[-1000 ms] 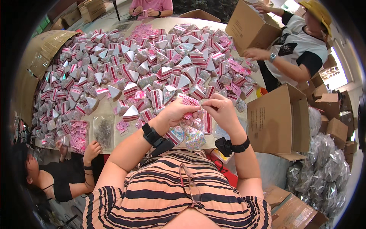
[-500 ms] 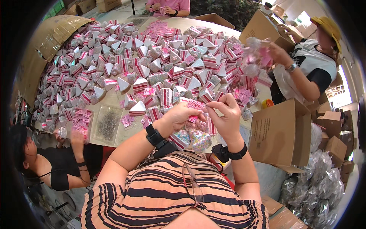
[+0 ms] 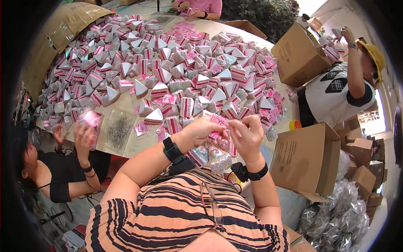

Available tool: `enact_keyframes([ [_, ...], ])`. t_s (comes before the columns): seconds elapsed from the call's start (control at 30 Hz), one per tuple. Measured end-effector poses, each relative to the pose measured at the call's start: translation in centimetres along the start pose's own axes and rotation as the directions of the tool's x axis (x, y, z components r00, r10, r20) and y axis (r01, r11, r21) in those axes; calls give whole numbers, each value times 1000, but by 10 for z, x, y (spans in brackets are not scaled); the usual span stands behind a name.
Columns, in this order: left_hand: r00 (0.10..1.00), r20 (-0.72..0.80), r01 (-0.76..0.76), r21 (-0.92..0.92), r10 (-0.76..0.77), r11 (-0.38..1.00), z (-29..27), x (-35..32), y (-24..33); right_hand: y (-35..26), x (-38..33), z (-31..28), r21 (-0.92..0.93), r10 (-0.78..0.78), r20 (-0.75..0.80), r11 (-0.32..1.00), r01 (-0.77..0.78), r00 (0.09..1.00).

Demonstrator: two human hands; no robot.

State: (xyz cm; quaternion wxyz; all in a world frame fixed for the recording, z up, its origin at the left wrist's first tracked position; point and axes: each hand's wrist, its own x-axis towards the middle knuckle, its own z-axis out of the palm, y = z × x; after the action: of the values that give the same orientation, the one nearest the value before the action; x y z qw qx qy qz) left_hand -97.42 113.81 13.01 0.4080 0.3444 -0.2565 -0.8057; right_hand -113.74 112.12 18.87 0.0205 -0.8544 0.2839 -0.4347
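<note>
1. Progress, judged from how things lie: two clear-wrapped toy cake slices, a striped one (image 3: pixel 198 155) and a sprinkled one (image 3: pixel 220 161), hang just below the hands at the near edge of the surface (image 3: pixel 128 101); their bagging looks done. Whether a card is fastened to either cannot be told.
2. What seems left: the pink printed cards (image 3: pixel 217 122) are in the hand, so the piece in work looks unfinished. A large heap of wrapped cake slices (image 3: pixel 163 75) spreads toward the far and left edges; which of these are complete is unclear.
3. The left hand (image 3: pixel 202 129) has its fingers closed around the pink printed cards, above the near edge, right of its middle.
4. The right hand (image 3: pixel 247 134) has thumb and forefinger pinched together just beside the cards; whether anything thin is between them cannot be told.
5. The cards' long axis appears to slant from the far-left side toward the near-right corner; fingers hide part, so this is tentative.
6. The striped slice's bands also slant toward the near-right corner; the sprinkled slice shows its rounded face, its long axis unclear.
</note>
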Motion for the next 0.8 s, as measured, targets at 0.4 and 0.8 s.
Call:
enact_keyframes([
  [0.4,997,-60,50,-19,-51,999,-4,3,-4,2,-5,-1,-188,-238,101,949,253,966],
  [0.8,993,-44,106,-69,-109,992,-2,2,-3,8,-7,-1,-257,-279,139,916,307,950],
])
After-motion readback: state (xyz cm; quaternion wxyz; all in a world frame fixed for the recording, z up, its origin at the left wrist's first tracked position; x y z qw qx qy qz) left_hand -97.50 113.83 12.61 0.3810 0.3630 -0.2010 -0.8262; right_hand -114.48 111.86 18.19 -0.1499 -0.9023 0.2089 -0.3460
